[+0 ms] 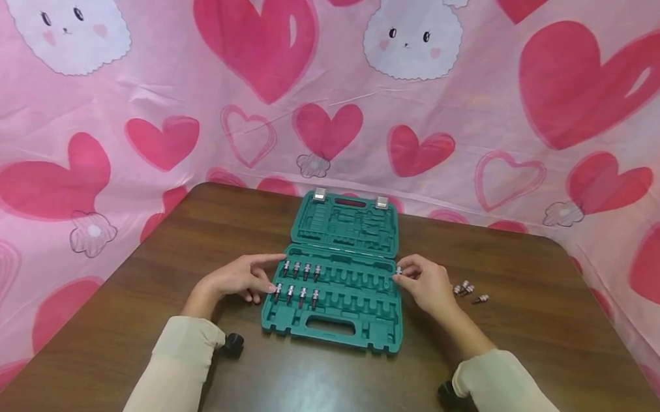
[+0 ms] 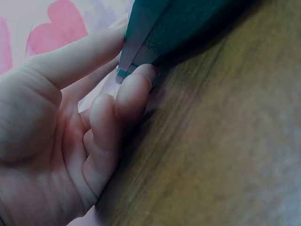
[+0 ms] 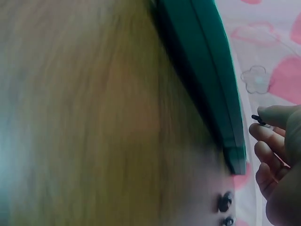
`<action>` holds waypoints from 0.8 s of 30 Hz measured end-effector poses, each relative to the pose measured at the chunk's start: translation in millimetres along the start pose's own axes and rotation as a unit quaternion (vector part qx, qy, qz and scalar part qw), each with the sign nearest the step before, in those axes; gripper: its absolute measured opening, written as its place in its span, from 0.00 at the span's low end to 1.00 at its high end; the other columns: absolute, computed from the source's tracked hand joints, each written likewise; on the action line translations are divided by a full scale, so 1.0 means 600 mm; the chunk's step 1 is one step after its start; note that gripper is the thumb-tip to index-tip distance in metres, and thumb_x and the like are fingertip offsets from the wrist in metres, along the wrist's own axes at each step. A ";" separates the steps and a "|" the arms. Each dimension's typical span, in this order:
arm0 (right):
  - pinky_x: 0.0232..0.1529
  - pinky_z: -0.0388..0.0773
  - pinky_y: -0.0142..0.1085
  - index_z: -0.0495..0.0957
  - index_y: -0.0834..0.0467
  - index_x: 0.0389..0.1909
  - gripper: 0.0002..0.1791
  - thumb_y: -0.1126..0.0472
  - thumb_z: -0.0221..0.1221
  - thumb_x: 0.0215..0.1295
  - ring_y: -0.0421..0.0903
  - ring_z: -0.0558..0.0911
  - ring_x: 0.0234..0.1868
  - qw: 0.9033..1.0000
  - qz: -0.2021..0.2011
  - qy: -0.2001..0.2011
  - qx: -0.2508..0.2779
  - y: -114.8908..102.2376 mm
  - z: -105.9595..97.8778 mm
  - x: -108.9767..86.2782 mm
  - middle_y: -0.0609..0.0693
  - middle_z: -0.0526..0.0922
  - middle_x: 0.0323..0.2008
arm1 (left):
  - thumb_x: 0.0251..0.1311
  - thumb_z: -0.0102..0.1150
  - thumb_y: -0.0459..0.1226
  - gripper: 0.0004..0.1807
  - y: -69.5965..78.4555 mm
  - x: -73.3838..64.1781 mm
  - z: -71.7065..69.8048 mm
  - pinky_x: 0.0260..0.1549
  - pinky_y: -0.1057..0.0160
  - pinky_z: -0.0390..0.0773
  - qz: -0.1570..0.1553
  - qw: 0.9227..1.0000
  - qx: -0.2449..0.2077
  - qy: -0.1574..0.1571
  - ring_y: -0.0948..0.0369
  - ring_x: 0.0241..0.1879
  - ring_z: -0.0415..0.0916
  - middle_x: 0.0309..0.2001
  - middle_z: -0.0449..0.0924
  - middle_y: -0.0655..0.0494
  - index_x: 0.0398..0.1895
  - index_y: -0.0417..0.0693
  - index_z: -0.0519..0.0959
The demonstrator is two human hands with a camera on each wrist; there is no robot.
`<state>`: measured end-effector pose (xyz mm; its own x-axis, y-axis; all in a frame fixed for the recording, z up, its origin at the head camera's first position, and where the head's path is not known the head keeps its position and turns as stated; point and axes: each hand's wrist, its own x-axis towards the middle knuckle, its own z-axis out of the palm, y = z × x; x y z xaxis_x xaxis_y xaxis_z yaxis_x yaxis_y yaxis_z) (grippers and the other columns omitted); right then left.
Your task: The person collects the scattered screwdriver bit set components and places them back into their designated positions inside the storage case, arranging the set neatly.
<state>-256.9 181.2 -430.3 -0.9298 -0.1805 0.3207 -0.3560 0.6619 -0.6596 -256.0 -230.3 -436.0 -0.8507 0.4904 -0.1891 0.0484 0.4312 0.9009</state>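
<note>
A green tool case [image 1: 332,321] lies unfolded on the table, with two rows of hex bit sockets [image 1: 302,296] in the left slots of its tray. My left hand [image 1: 238,278] rests against the case's left edge, thumb and forefinger touching the rim. Its other fingers bend loosely by the table, and in the left wrist view they lie close under the case wall [image 2: 141,42]. Beside the case's right edge, my right hand [image 1: 426,286] pinches a bit socket [image 1: 399,271] between thumb and forefinger. That socket's dark tip [image 3: 256,117] sticks out in the right wrist view.
Several loose bit sockets [image 1: 465,288] lie on the brown table [image 1: 314,388] to the right of my right hand. The raised lid [image 1: 346,224] with two latches lies behind the tray. A pink heart-patterned cloth [image 1: 340,89] hangs around the table.
</note>
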 end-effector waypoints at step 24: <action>0.29 0.73 0.39 0.80 0.55 0.36 0.09 0.62 0.70 0.57 0.42 0.76 0.25 0.998 0.011 -0.060 0.021 -0.064 0.067 0.018 0.43 0.80 0.23 | 0.59 0.66 0.40 0.40 0.004 -0.002 0.000 0.24 0.57 0.81 -0.006 1.000 0.003 0.001 0.54 0.20 0.78 0.29 0.83 0.46 0.74 0.55 0.60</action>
<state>-256.8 124.6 -428.6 -0.9412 -0.2533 0.2235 -0.3360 0.6357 -0.6950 -254.7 -229.9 -433.8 -0.8523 0.4833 -0.1998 0.0407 0.4421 0.8960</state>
